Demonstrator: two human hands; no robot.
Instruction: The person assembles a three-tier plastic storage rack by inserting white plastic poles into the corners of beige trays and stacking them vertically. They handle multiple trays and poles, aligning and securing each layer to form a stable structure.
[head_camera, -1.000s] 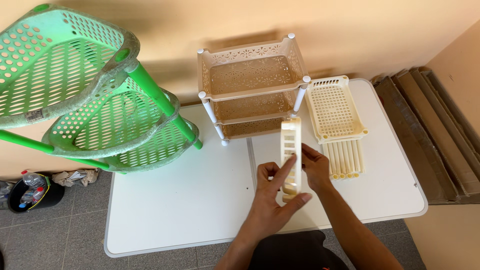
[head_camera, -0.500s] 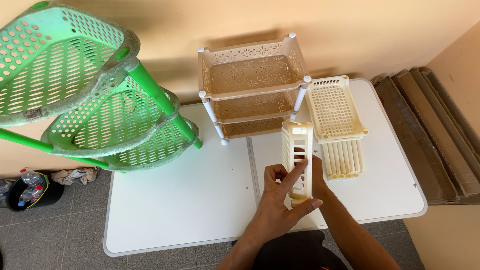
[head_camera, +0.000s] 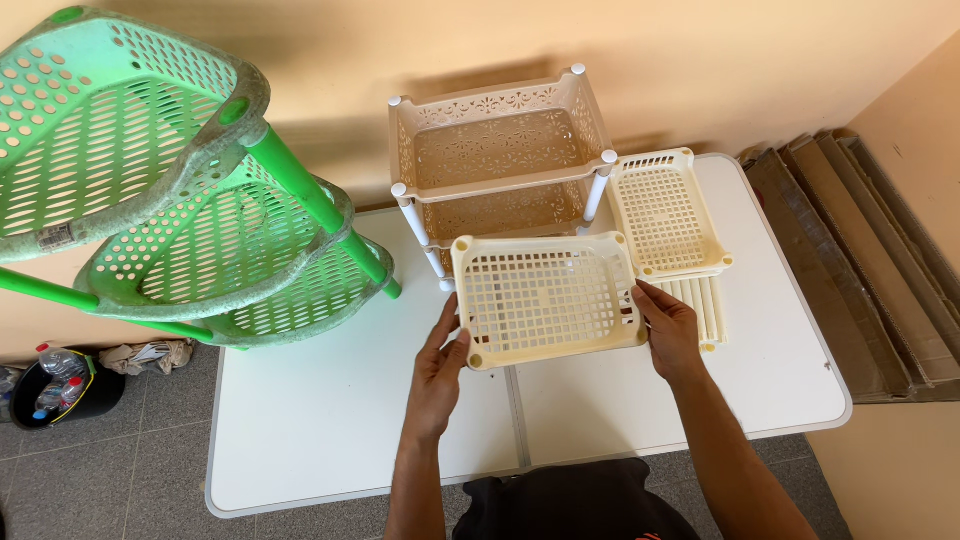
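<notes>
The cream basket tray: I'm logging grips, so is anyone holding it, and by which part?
Yes. The cream basket tray is held by both hands at its short ends: the left hand grips the left rim, the right hand the right rim, above the white table.

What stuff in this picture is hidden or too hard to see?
Head view only:
- Cream rods: mostly hidden under the cream tray and the second tray; number unclear.
- Beige rack: its lower shelves are hidden by the top shelf and the held tray.
- Green rack: cut off by the left edge.
- Bucket: its contents are too small to tell.
</notes>
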